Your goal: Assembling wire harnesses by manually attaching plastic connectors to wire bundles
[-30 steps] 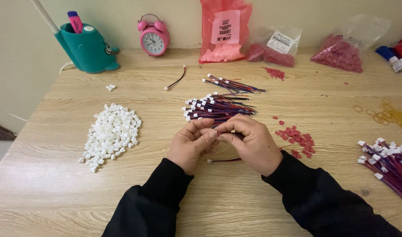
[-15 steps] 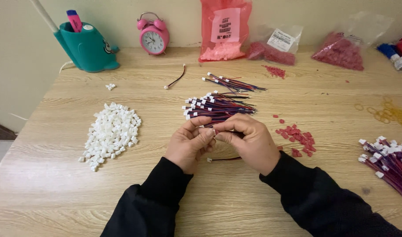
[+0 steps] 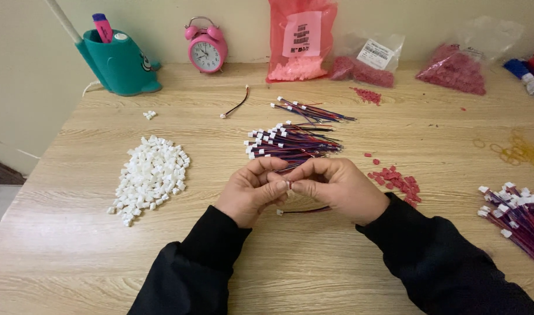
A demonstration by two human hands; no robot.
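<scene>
From the head camera, the wooden table (image 3: 395,274) runs back to a pale wall; its left edge drops away at the frame's left, and bare wood lies open in front of the sleeves and between the piles.

The left hand (image 3: 252,189) and right hand (image 3: 340,186) meet at the table's middle, fingertips pinched shut together on a short red-and-dark wire lead (image 3: 305,210), whose tail loops down beneath the right hand to a small white end touching the wood. What sits between the fingertips is too small to tell.

Along the wall stand a teal holder (image 3: 121,64) with a pink marker (image 3: 102,27) in it, one pink alarm clock (image 3: 207,49), one pink bag (image 3: 299,41) holding pale pieces, and two clear bags (image 3: 453,67) of red pieces.

There is one heap of white connector housings (image 3: 153,175), two bundles of finished leads (image 3: 293,143) behind the hands, another bundle (image 3: 520,219) at right, one scatter of red pieces (image 3: 398,181), and one loose black lead (image 3: 236,108).
</scene>
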